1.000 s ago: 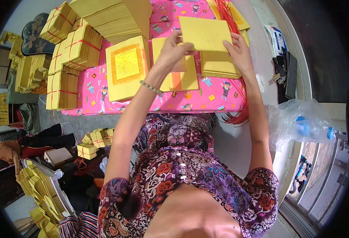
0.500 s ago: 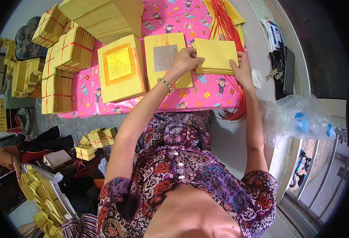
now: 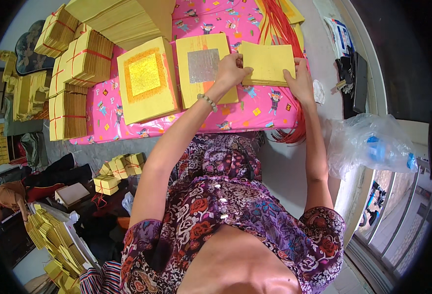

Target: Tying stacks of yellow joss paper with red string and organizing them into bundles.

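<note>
A small stack of folded yellow paper [image 3: 268, 64] is held at both sides, at the right of the pink table. My left hand [image 3: 231, 71] grips its left edge, thumb on the top sheet and fingers behind. On the opposite edge, my right hand [image 3: 299, 81] closes with its thumb in front and fingers round the side. The top sheet bows slightly between them. Partly beneath my left wrist lies a yellow paper stack with a silver square [image 3: 203, 66]. Left of that is a thicker stack with a gold square [image 3: 145, 77] inside an orange border.
Red strings [image 3: 280, 22] hang over the table's right side. Bundles of yellow paper tied with red string [image 3: 89, 58] are piled at the left, beside a tall loose stack [image 3: 120, 22]. A pink patterned cloth [image 3: 201, 126] covers the table. A clear plastic bag [image 3: 368, 142] hangs at the right.
Both hands keep their hold on the stack's sides. The top sheet's upper edge now curves a little more. The whole scene has shifted slightly upward in view.
</note>
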Action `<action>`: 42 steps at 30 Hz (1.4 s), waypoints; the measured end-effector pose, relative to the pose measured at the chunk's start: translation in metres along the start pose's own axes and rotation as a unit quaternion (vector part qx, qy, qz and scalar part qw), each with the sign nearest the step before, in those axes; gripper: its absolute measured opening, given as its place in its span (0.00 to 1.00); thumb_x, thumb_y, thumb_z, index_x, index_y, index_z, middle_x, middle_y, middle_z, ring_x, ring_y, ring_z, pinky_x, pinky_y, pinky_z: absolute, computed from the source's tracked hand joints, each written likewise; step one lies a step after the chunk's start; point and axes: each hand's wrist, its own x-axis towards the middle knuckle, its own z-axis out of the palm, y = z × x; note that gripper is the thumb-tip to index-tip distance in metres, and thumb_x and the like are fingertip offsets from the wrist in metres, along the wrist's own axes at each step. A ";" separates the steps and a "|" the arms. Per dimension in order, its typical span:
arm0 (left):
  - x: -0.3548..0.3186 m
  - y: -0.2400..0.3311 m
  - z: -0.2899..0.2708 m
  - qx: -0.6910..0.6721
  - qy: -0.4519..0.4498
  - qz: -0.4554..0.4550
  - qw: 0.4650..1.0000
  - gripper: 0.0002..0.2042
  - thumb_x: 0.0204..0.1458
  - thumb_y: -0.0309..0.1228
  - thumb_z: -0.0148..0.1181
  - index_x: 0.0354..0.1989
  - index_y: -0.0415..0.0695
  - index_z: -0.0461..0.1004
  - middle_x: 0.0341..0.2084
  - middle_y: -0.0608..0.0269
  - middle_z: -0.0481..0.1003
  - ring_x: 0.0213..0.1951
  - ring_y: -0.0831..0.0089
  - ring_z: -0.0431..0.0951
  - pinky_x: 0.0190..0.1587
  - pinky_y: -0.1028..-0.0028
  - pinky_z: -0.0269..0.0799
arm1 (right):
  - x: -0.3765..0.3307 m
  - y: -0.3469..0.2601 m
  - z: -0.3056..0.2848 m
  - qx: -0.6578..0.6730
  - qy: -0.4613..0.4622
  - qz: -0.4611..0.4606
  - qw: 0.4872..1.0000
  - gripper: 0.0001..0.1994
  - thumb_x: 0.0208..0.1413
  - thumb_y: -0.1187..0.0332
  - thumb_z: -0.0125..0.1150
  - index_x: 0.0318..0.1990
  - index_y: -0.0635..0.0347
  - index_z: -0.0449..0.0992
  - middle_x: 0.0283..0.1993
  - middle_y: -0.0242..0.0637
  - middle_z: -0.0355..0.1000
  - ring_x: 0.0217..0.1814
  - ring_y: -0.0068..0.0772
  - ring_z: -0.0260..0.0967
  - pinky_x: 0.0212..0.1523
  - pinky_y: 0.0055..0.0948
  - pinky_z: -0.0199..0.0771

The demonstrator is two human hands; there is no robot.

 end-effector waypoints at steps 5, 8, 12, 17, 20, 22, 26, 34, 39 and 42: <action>-0.003 0.003 0.001 0.020 0.015 0.012 1.000 0.21 0.45 0.29 0.71 0.48 0.36 0.76 0.33 0.62 0.80 0.33 0.76 0.80 0.35 0.75 0.78 | -0.002 0.001 0.001 -0.109 0.036 -0.068 0.991 0.24 0.54 0.67 0.64 0.55 0.66 0.63 0.47 0.55 0.70 0.51 0.55 0.70 0.51 0.47 0.69; -0.001 -0.006 0.002 -0.011 0.044 0.025 0.999 0.19 0.41 0.31 0.72 0.41 0.34 0.77 0.29 0.57 0.79 0.31 0.69 0.80 0.37 0.70 0.76 | -0.004 -0.031 -0.006 -0.153 0.122 -0.140 0.970 0.25 0.53 0.66 0.66 0.57 0.63 0.65 0.46 0.53 0.68 0.51 0.54 0.69 0.51 0.47 0.69; -0.004 -0.004 0.005 -0.009 0.049 0.026 0.998 0.21 0.41 0.32 0.72 0.43 0.34 0.75 0.29 0.56 0.79 0.32 0.68 0.80 0.38 0.69 0.76 | 0.002 -0.030 -0.002 -0.107 -0.003 -0.103 0.989 0.23 0.54 0.62 0.66 0.55 0.59 0.70 0.44 0.48 0.69 0.50 0.50 0.70 0.49 0.45 0.70; -0.017 0.001 0.002 -0.014 0.081 0.050 0.995 0.24 0.45 0.32 0.70 0.49 0.33 0.71 0.32 0.54 0.79 0.35 0.63 0.81 0.40 0.66 0.77 | 0.006 -0.024 0.001 -0.131 -0.056 -0.088 0.986 0.20 0.55 0.59 0.66 0.52 0.59 0.73 0.43 0.46 0.71 0.49 0.50 0.71 0.47 0.45 0.71; -0.035 0.000 -0.008 -0.005 0.105 0.108 0.989 0.21 0.48 0.29 0.67 0.49 0.33 0.72 0.33 0.51 0.78 0.36 0.61 0.81 0.40 0.65 0.77 | 0.008 -0.018 0.001 -0.132 -0.057 -0.098 0.985 0.20 0.55 0.59 0.66 0.52 0.58 0.74 0.44 0.46 0.71 0.49 0.50 0.71 0.47 0.45 0.71; -0.053 -0.001 -0.024 0.010 0.099 0.137 0.986 0.20 0.51 0.29 0.65 0.51 0.35 0.71 0.35 0.50 0.78 0.37 0.61 0.81 0.40 0.66 0.78 | 0.009 -0.018 -0.001 -0.151 -0.051 -0.101 0.982 0.20 0.55 0.59 0.66 0.51 0.58 0.74 0.44 0.46 0.71 0.49 0.50 0.71 0.47 0.45 0.71; -0.094 -0.006 -0.063 0.109 0.085 0.178 0.974 0.18 0.53 0.27 0.63 0.52 0.39 0.73 0.39 0.51 0.78 0.40 0.60 0.81 0.42 0.66 0.77 | 0.006 -0.042 -0.009 -0.176 0.027 -0.158 0.971 0.18 0.55 0.61 0.66 0.50 0.57 0.75 0.44 0.44 0.71 0.49 0.49 0.71 0.47 0.44 0.71; -0.137 -0.025 -0.076 0.244 0.088 0.182 0.948 0.20 0.45 0.26 0.69 0.48 0.40 0.75 0.40 0.53 0.76 0.45 0.54 0.75 0.49 0.62 0.73 | -0.026 -0.117 0.018 -0.012 -0.204 -0.250 0.946 0.13 0.52 0.68 0.66 0.45 0.58 0.74 0.37 0.40 0.71 0.39 0.42 0.73 0.42 0.38 0.73; -0.136 -0.031 -0.070 0.284 0.076 0.207 0.933 0.18 0.43 0.25 0.68 0.45 0.41 0.75 0.37 0.56 0.74 0.45 0.54 0.72 0.50 0.62 0.71 | -0.043 -0.119 0.055 -0.099 -0.280 -0.339 0.893 0.16 0.48 0.66 0.69 0.41 0.60 0.71 0.38 0.40 0.69 0.42 0.45 0.71 0.41 0.42 0.72; -0.133 -0.039 -0.069 0.320 0.071 0.207 0.922 0.16 0.44 0.25 0.67 0.44 0.42 0.75 0.37 0.57 0.74 0.44 0.56 0.73 0.47 0.62 0.71 | -0.042 -0.117 0.065 -0.137 -0.263 -0.347 0.890 0.17 0.46 0.65 0.70 0.39 0.59 0.69 0.38 0.40 0.68 0.44 0.46 0.70 0.41 0.44 0.71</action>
